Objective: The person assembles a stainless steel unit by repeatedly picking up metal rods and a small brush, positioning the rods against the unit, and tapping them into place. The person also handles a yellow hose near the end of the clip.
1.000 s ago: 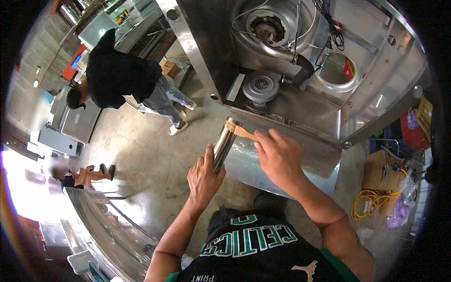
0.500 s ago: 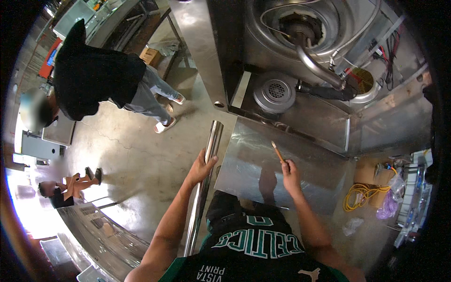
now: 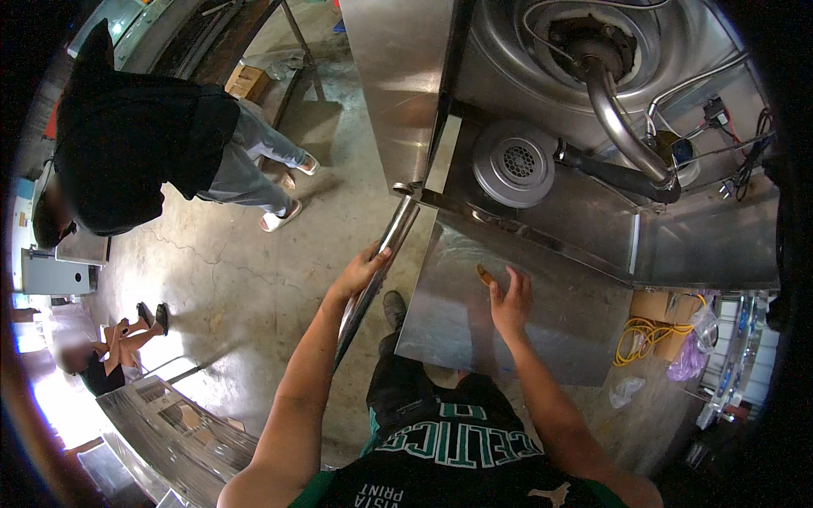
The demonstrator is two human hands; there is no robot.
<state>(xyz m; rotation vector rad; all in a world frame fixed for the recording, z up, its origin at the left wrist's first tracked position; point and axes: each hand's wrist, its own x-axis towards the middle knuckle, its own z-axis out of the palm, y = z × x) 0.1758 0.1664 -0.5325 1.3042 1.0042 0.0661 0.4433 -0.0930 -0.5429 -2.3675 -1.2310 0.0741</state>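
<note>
My left hand (image 3: 362, 273) is closed around a shiny metal tube (image 3: 396, 223), which slants up to the lower corner of a steel cabinet (image 3: 405, 102). The tube's upper end meets that corner by a round hole; whether it is inside the hole I cannot tell. Over a flat metal panel (image 3: 440, 313) in front of the cabinet, my right hand (image 3: 511, 305) has its fingers apart. A slim orange-brown stick (image 3: 484, 273) is just beyond the right thumb tip. Whether it touches the thumb or lies on the panel is unclear.
Inside the cabinet are a round grey blower (image 3: 513, 164) and a bent metal pipe (image 3: 614, 114). Cardboard boxes (image 3: 656, 306) and a yellow cord (image 3: 627, 343) lie at right. One person (image 3: 152, 144) stands at left; another (image 3: 106, 364) sits farther down. A wrapped panel stack (image 3: 169, 440) is lower left.
The tube has moved up and right, its upper end now at the cabinet corner. My right fingers have spread, and the stick has shifted from between them to beyond the thumb.
</note>
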